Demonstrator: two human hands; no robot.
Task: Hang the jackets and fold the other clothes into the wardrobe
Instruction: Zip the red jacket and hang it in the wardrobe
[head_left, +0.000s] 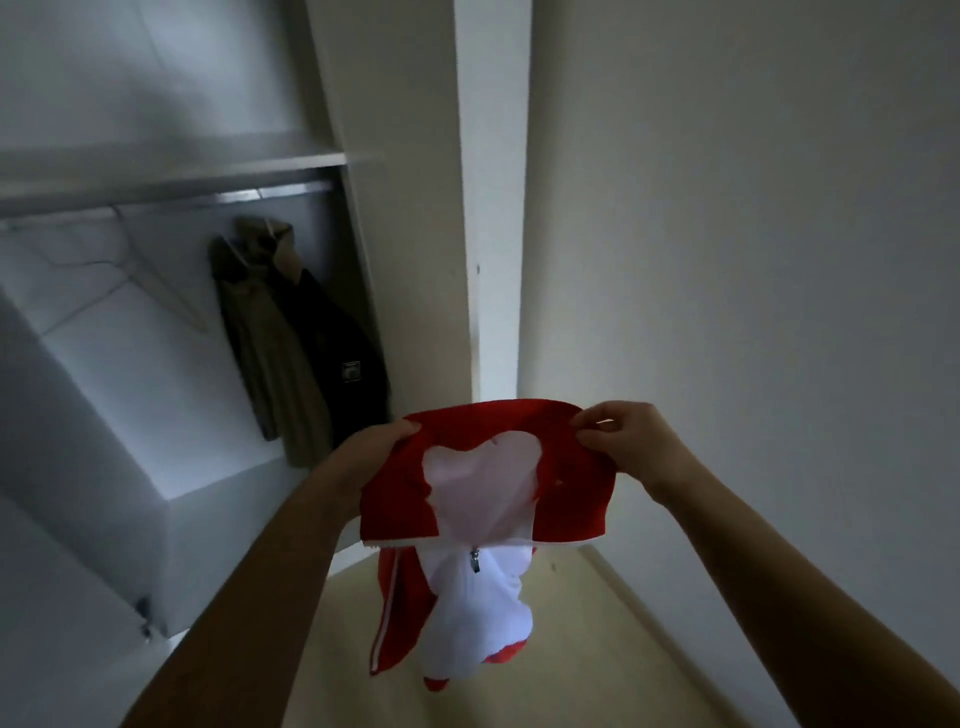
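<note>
Red-and-white zip-up track jacket (483, 519) is held up in mid-air in front of the open white wardrobe (358, 260), not on a hanger. Both hands hold it at the top, with the red shoulder band stretched flat between them.

Left hand (382, 444) grips the band's left end. Thumb lies on top of the fabric; the other fingers are tucked underneath, out of sight. Right hand (631, 441) pinches the right end, fingers (589, 418) and thumb closed together on the red edge.

Pale lining shows through the neck opening. Small metal zip pull (474, 558) sits just below it, zip closed from there down. White body hangs straight down from the band. Red sleeve with a white stripe (389, 618) dangles on the left of the body. Whole garment hangs over the light wood floor (582, 649); cannot tell whether the hem touches it.

Inside the wardrobe:
- Metal hanging rail (171, 200) runs just under a white shelf (171, 161).
- Beige coat (270, 353) and dark jacket with a small pale label (332, 358) hang side by side at the rail's right end, touching each other.
- Thin white hangers (171, 291) hang bare to their left; blurred, count unclear.
- White boxy unit (130, 415) stands below the hangers, at lower left.

Plain white wall (753, 260) is to the right of the wardrobe's side panel.
</note>
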